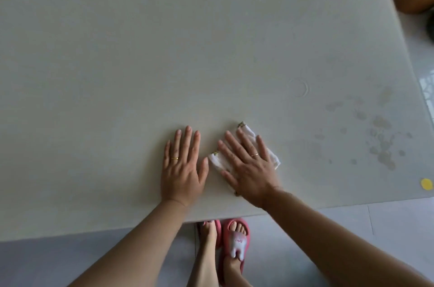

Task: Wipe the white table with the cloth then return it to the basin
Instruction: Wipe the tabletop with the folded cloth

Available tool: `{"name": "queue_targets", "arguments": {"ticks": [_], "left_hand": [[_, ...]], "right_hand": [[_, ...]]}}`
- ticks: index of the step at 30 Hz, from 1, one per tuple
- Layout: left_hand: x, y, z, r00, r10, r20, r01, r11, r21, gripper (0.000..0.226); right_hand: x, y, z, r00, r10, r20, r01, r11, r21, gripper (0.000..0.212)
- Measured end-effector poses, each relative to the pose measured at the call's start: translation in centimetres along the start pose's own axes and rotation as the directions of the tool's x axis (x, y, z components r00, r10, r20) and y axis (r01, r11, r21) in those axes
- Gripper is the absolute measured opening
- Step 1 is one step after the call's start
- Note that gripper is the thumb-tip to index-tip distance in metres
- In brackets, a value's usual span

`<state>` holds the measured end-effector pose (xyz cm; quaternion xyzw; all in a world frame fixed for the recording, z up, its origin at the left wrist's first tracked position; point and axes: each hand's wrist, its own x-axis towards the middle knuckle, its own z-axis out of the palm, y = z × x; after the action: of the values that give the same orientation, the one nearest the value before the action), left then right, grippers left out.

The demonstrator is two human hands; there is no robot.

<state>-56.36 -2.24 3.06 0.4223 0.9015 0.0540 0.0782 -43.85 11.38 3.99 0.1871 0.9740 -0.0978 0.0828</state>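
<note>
Near the front edge of the white table point(164, 40), the folded white cloth point(249, 133) lies flat under the right hand point(246, 164), whose straight, spread fingers press it down without gripping. The left hand point(182, 167) rests just beside it, palm down, holding nothing. Blotchy stains point(380, 143) and a faint ring mark point(299, 88) sit well to the right. Driven only by a flat palm, the cloth could bunch or slip off the near edge, and short strokes would likely miss those marks.

Pink lettering on slipper point(236, 241) strap, prob. too blurred to read.
</note>
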Motion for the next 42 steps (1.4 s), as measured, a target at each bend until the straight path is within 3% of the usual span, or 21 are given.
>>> {"name": "queue_targets", "arguments": {"ticks": [2,4,6,7,8,10,12,17,18,20,23,25,26,29,32,34,35,38,40,41,42], "left_hand": [[-0.1,-0.1,-0.1,1.0,0.002,0.016,-0.002,1.0,-0.013,0.059],[0.2,-0.1,-0.4,1.0,0.007,0.03,-0.007,1.0,-0.026,0.059],[1.1,-0.4,-0.9,1.0,0.002,0.022,-0.001,0.999,-0.042,0.06],[1.9,-0.6,-1.2,1.0,0.002,0.01,-0.002,0.999,-0.051,0.06],[2.9,-0.7,-1.5,1.0,0.003,-0.002,-0.003,0.998,-0.058,0.06],[5.4,-0.9,-2.1,1.0,-0.007,-0.016,0.006,0.998,-0.07,0.061],[8.0,-1.2,-2.7,1.0,-0.017,-0.01,0.016,0.997,-0.079,0.063],[13.1,-1.9,-2.7,1.0,0.026,0.007,-0.026,0.998,-0.057,0.065],[13.7,-2.0,-2.5,1.0,0.028,0.015,-0.027,0.998,-0.059,0.066],[14.3,-2.0,-2.1,0.999,0.026,0.037,-0.023,0.998,-0.062,0.067],[14.2,-2.1,-1.6,0.999,0.032,0.028,-0.031,0.999,-0.044,0.066],[14.2,-2.2,-1.3,0.999,0.035,0.015,-0.035,0.998,-0.044,0.065],[14.2,-2.2,-1.3,0.999,0.035,0.012,-0.034,0.999,-0.041,0.065],[14.3,-2.2,-1.4,0.999,0.037,0.014,-0.037,0.999,-0.04,0.065],[14.1,-2.2,-1.6,0.999,0.05,0.004,-0.05,0.998,-0.035,0.064],[14.1,-2.2,-1.6,0.999,0.042,-0.019,-0.043,0.999,-0.028,0.062],[14.1,-2.1,-1.5,0.999,0.041,-0.023,-0.042,0.999,-0.022,0.062],[14.3,-2.1,-1.4,0.999,0.041,-0.02,-0.041,0.999,-0.01,0.062],[14.3,-2.2,-1.3,0.999,0.036,-0.01,-0.036,0.999,0.002,0.062],[14.3,-2.2,-1.3,0.999,0.037,-0.005,-0.037,0.999,0.005,0.062],[14.3,-2.1,-1.3,0.999,0.035,-0.005,-0.035,0.999,0.007,0.062]], "right_hand": [[0.4,4.8,-0.7,1.0,0.019,0.02,-0.018,0.999,-0.045,0.063],[1.5,8.6,-1.6,0.944,0.33,0.001,-0.33,0.944,0.032,0.061],[3.0,8.7,-2.0,0.754,0.656,0.0,-0.65,0.747,0.138,0.062],[4.1,7.2,-2.0,0.667,0.745,0.01,-0.734,0.654,0.183,0.063],[5.1,5.0,-1.9,0.636,0.771,0.023,-0.756,0.617,0.217,0.063],[6.2,0.1,-1.1,0.77,0.638,0.003,-0.625,0.755,0.199,0.062],[6.0,-3.4,-0.7,0.925,0.38,0.009,-0.378,0.92,0.106,0.062],[5.2,3.2,-2.0,0.999,-0.016,0.048,0.019,0.998,-0.058,0.064],[5.2,5.6,-2.4,0.998,0.029,0.056,-0.025,0.998,-0.062,0.066],[5.4,9.5,-3.3,0.943,0.33,0.046,-0.331,0.944,0.018,0.069],[7.2,9.5,-3.5,0.67,0.742,0.028,-0.737,0.66,0.145,0.067],[9.5,6.1,-3.2,0.554,0.831,0.037,-0.817,0.535,0.217,0.064],[10.5,3.8,-2.8,0.589,0.808,0.026,-0.79,0.568,0.229,0.064],[11.1,-1.8,-1.9,0.881,0.474,-0.018,-0.469,0.876,0.117,0.063],[10.5,1.9,-2.7,0.987,0.154,-0.034,-0.153,0.988,0.029,0.064],[10.4,7.1,-3.5,0.985,0.169,-0.022,-0.169,0.985,-0.019,0.065],[10.6,9.6,-3.9,0.961,0.278,-0.013,-0.278,0.961,0.012,0.064],[12.7,12.6,-4.7,0.721,0.693,-0.003,-0.684,0.712,0.158,0.062],[15.1,10.1,-4.7,0.556,0.831,0.013,-0.809,0.537,0.239,0.063],[16.1,8.1,-4.5,0.559,0.829,0.008,-0.804,0.539,0.25,0.063],[16.9,5.8,-4.0,0.635,0.772,-0.016,-0.749,0.621,0.233,0.063]]}}
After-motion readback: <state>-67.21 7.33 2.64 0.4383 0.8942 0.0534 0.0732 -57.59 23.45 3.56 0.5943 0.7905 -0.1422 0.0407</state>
